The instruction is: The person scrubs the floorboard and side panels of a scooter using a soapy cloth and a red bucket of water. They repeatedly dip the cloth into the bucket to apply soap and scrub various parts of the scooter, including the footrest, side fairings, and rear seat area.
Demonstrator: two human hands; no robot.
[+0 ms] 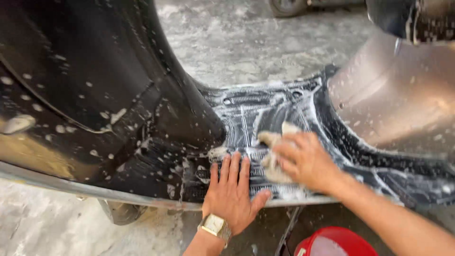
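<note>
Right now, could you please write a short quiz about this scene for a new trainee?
1. True or false: the right hand presses a soapy cloth on the black ribbed floorboard.
2. What does the left hand do? A) lies flat on the floorboard B) holds a hose
3. What is worn on the left wrist?

Key: 1 true; 2 A; 3 a wristwatch.
</note>
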